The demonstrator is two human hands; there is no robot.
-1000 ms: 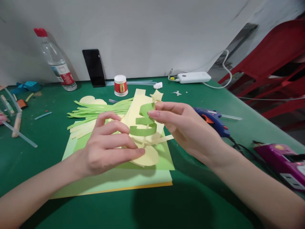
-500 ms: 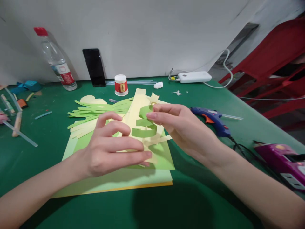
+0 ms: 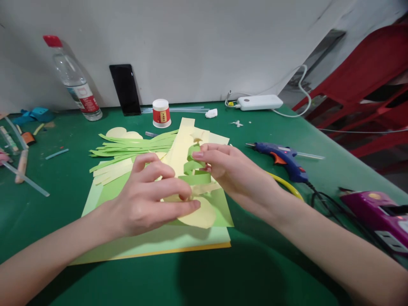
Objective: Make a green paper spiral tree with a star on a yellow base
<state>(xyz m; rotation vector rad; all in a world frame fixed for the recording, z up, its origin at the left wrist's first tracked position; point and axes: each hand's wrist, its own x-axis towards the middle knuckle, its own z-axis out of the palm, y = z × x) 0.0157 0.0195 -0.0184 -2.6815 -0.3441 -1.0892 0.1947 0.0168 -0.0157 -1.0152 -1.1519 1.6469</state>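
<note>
Left hand (image 3: 149, 204) fingers pinch the yellow disc (image 3: 202, 216). Right hand (image 3: 236, 174) fingers pinch the top of the green paper spiral (image 3: 196, 177), above the card stack (image 3: 159, 246). Glue gun (image 3: 283, 157) at 3 o'clock. Risk: a hard pull could tear the thin strip.

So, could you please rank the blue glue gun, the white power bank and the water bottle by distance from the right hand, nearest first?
1. Blue glue gun: just right of the right hand, which pinches the green-and-yellow paper spiral.
2. White power bank: at the back, right of centre.
3. Water bottle: far back left.
</note>
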